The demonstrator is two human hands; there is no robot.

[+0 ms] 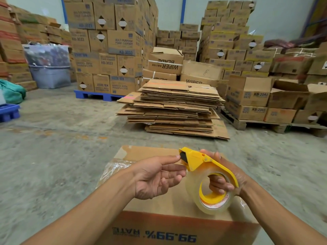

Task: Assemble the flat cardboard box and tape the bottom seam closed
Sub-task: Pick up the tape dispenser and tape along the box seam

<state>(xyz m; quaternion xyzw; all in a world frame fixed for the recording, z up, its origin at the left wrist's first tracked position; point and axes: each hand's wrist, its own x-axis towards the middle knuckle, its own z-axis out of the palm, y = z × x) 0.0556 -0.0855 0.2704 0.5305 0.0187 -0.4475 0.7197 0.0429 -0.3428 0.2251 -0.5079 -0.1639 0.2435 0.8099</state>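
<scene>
Cardboard box sits lower centre of frame, already squared up, print upside down so the bottom faces up. Some clear tape shows on its left part; whether the seam is fully closed can't be judged.

Right hand: grip curled through the core of the tape dispenser, clamped on it, held above the box.

Left hand: fingers loosely apart, forefinger tip at the cutter end, holding nothing.

Risks, as I read it:
- fingertip next to the blade, could get cut
- clear tape end is hard to find, may stick back on the roll
- a crooked start would miss the seam

Mid frame: stack of flattened cartons on the floor. Behind: stacked boxes on blue pallet, wooden pallet right. Nothing blocks the box top.
</scene>
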